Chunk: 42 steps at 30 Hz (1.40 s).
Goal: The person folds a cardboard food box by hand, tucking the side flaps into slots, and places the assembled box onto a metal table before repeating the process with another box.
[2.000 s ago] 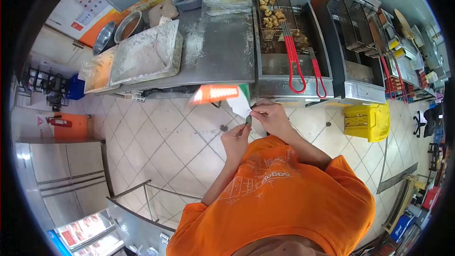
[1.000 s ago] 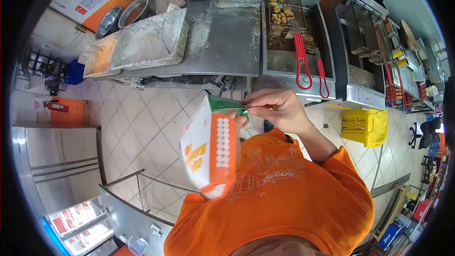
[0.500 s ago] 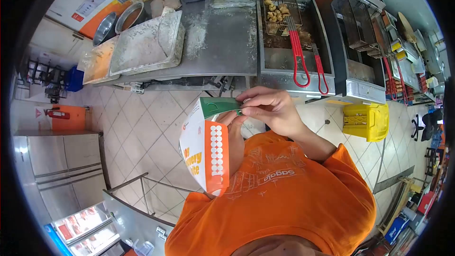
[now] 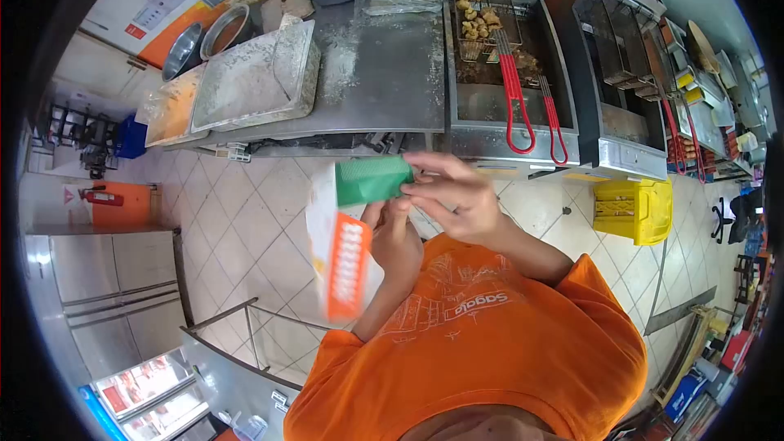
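Observation:
A white, orange and green cardboard food carton [image 4: 349,261] is tilted in front of my chest, its orange side smeared by motion. My right hand [image 4: 457,200] pinches the end of the carton's green panel [image 4: 367,181] between thumb and fingers. Below that panel, my left hand [image 4: 398,233] grips the carton from the body side, and part of its fingers is hidden behind the card. Both hands are above the tiled floor, just short of the counter's front edge.
A steel counter [image 4: 392,73] ahead bears a flour-dusted tray [image 4: 253,77] and metal bowls. To its right, a fryer [image 4: 478,106] holds a basket of fried pieces [image 4: 478,16] with red handles. A yellow bin [image 4: 633,211] stands at right, a metal rail [image 4: 220,310] at left.
The carton has turned and shifted slightly left, so more of its green panel faces up. My right hand has moved with the panel, its fingers now more spread. My left hand shows more.

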Tool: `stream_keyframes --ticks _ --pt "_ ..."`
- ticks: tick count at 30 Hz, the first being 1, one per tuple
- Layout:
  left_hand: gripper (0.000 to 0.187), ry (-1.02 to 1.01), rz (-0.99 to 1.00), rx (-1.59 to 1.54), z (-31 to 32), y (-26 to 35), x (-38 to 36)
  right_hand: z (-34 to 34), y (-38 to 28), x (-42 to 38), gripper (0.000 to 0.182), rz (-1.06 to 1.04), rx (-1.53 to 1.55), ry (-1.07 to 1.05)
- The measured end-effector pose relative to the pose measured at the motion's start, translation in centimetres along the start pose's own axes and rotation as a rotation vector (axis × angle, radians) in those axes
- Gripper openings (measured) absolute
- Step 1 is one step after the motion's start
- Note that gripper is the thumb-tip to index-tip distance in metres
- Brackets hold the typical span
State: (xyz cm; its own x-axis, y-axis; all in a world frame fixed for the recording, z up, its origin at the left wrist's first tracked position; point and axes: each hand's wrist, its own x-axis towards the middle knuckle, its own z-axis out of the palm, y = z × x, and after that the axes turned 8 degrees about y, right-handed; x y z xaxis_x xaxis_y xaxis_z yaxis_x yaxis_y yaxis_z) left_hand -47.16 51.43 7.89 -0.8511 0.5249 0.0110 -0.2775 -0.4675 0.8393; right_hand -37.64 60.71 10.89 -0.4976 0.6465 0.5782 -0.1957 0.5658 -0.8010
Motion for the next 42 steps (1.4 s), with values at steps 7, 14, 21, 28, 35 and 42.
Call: stream_keyframes --ticks 7,14,21,28,35,42 --pt "0.023 0.220 -0.463 -0.340 1.3 4.4 3.0 -1.5 1.8 -0.7 0.056 -0.181 -0.355 0.107" --pt "0.035 0.108 -0.741 -0.570 -0.6 5.7 4.8 -2.8 4.6 0.0 0.030 -0.273 -0.330 0.342" --pt "0.042 -0.219 -0.276 0.208 1.8 4.4 1.0 -1.5 2.4 0.4 0.027 -0.248 -0.219 0.269" --pt "0.010 -0.039 0.421 0.681 0.6 2.7 0.3 -1.5 -0.2 0.8 0.017 -0.093 -0.113 0.208" --pt "0.020 -0.131 0.374 0.563 0.5 3.3 0.0 -1.0 -1.3 0.6 0.011 0.065 0.068 0.130" --pt "0.022 -0.127 0.356 0.458 0.6 2.4 0.1 -1.6 -1.1 0.3 0.011 0.149 0.183 0.053"
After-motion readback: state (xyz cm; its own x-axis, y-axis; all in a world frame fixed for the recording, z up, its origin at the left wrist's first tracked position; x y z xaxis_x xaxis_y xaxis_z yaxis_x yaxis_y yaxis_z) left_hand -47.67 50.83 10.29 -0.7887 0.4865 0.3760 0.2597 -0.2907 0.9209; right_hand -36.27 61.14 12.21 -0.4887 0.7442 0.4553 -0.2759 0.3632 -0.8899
